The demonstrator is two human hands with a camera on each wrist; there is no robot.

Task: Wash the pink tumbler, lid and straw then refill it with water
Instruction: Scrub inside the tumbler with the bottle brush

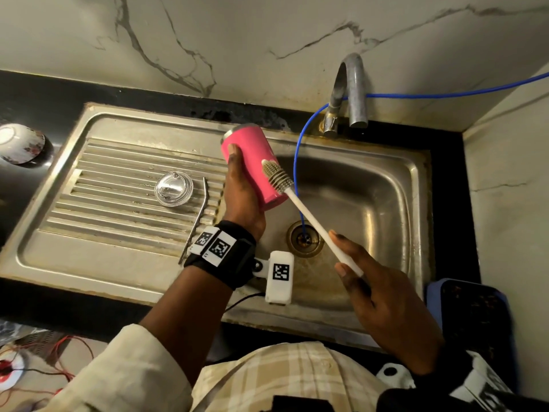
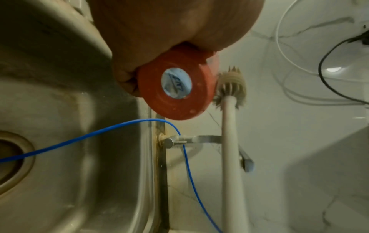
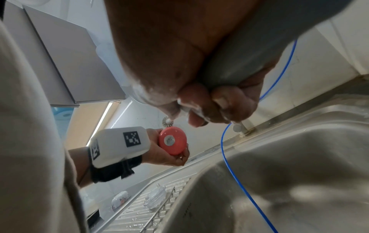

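A: Tumbler (image 1: 252,166) status? Where is it?
B: Over sink (image 1: 371,203), left hand (image 1: 242,197) fingers wrapped round it. Right hand (image 1: 377,289) grips brush (image 1: 279,178), bristles on outside wall.
A: Rest?
B: Lid (image 1: 173,188), straw (image 1: 197,217) wait on drainboard; rinse & refill prob. still left.

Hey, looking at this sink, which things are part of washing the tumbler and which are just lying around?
Part of the job:
tumbler, held by left hand
brush, held by right hand
lid on the drainboard
straw beside the lid
tap
sink

Just lying about:
bowl on the counter
blue hose running into the drain
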